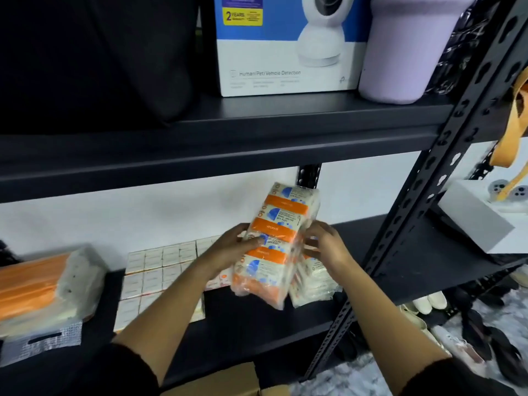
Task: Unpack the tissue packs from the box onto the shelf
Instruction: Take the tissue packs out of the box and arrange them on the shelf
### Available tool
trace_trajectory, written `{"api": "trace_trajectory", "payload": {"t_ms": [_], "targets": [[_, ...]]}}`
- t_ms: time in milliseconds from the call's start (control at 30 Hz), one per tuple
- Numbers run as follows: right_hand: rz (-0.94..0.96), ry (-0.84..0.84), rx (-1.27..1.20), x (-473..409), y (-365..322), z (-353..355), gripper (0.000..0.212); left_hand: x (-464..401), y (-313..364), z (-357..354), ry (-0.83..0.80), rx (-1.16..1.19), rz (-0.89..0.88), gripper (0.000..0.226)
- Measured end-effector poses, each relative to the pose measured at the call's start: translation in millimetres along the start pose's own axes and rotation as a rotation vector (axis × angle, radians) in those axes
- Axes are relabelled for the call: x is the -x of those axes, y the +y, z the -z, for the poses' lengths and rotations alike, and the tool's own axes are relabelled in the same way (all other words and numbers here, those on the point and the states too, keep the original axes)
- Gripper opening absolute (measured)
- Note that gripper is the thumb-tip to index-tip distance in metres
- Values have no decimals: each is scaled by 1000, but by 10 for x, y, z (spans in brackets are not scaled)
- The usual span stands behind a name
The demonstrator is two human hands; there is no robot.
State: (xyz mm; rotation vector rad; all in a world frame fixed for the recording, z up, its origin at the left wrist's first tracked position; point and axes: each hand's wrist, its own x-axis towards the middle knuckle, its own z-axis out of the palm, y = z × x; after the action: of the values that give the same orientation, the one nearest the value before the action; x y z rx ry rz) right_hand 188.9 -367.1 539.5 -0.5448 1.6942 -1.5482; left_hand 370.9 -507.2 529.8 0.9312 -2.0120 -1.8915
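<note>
An orange, white and blue tissue pack (281,227) stands tilted on end over the black lower shelf (400,261). My left hand (233,250) grips its left side and my right hand (325,244) holds its right side. A second tissue pack (314,281) lies on the shelf just behind and right of it. Another orange tissue pack (43,284) lies at the shelf's far left. The cardboard box (228,378) shows only as a flap at the bottom edge.
Rows of small white boxes (160,270) cover the shelf behind my left arm. The upper shelf holds a camera box (285,52) and a lilac tumbler (405,50). A perforated black upright (428,195) stands right of my hands. Shoes (428,304) lie on the floor.
</note>
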Motion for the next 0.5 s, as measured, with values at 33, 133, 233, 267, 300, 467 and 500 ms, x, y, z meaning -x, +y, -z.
{"api": "trace_trajectory", "payload": {"t_ms": [33,133,233,267,300,467,500], "targets": [[19,20,71,-57,-78,63,22,-27,60,65,18,-60,-10,53],[130,78,342,-234,-275,139,43,-149,259,227,45,-345,-19,59],[306,161,794,-397,-348,123,83,-279,484,348,62,-449,-47,63],[342,190,846,-435,-372,111,92,-324,555,389,71,-473,-63,60],[390,209,861,-473,-400,108,97,-354,627,418,75,-516,-89,57],[597,-146,1101,-588,-557,107,90,-454,820,400,-54,-804,-134,55],[550,-273,1127,-587,-578,116,87,-475,832,371,-106,-822,-111,54]]}}
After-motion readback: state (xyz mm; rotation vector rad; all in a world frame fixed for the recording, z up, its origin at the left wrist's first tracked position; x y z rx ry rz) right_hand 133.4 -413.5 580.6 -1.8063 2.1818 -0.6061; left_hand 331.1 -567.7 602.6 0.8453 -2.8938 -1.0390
